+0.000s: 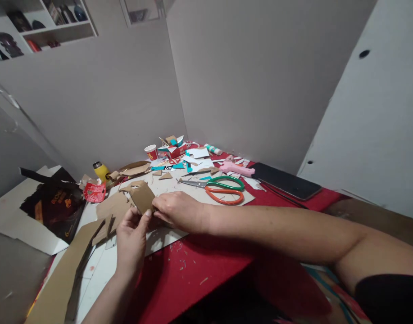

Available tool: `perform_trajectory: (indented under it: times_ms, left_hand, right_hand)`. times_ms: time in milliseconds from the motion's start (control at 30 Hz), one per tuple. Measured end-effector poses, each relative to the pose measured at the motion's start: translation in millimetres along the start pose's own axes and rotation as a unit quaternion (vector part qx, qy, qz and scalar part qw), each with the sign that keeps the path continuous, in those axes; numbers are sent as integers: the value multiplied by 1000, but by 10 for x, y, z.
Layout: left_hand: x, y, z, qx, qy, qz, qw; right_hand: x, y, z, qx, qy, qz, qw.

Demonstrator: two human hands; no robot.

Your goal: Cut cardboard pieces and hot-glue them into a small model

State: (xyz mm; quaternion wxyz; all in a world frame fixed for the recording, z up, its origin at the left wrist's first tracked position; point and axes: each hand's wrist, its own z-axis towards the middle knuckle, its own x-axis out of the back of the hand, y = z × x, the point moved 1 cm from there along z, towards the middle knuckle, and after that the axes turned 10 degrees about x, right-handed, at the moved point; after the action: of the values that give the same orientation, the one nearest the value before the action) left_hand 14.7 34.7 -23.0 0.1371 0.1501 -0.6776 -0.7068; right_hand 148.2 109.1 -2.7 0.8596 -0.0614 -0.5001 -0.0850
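Here, your left hand [131,236] and right hand [179,209] both grip a brown cardboard piece [142,197] over the surface [196,263]. Green-and-orange-handled scissors [206,183] lie just beyond your right hand.

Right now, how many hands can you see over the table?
2. The left hand holds the cardboard piece near its lower edge, and the right hand is at that piece's right side, some fingers hidden from view. No other hand shows.

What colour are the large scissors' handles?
One handle is green, the other handle orange; best seen in the head view.
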Motion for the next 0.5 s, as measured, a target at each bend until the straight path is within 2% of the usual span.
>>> perform_trajectory:
  times_ms: [267, 500]
  left_hand:
    - [86, -20, 35, -13, -5, -6, 1000]
    - [65, -8, 29, -7, -15, -14, 1000]
  right_hand:
    - [-1, -17, 19, 54, -16, -51, 997]
    - [-38, 16, -12, 85, 0, -38, 996]
